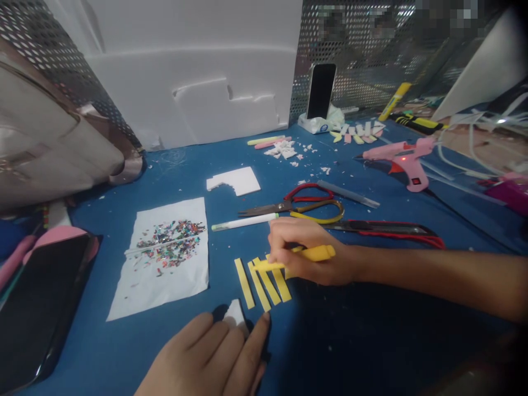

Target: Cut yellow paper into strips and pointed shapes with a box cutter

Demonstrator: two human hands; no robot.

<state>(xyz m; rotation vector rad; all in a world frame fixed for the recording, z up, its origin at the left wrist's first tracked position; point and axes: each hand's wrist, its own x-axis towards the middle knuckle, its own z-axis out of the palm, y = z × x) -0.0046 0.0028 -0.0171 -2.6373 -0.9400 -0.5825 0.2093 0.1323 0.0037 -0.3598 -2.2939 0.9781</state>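
Observation:
My right hand (303, 250) is closed around a yellow marker (317, 253), its tip at the upper part of the yellow strips. Several narrow yellow strips (245, 283) lie side by side on the blue table, some partly covered by that hand. My left hand (210, 352) is at the bottom, its index finger stretched out to the lower end of one strip. The other fingers are curled around a white foam piece (235, 314), mostly hidden by them. Just beyond the right hand lies a white pen (243, 222).
Scissors (268, 209) and a cutter (391, 228) lie beyond my right hand. A pink glue gun (406, 157) rests at right. White paper (132, 297) with glitter bits, a dark phone (45, 308) and a foam cutout (241, 181) are leftward. Another phone (322, 91) stands behind.

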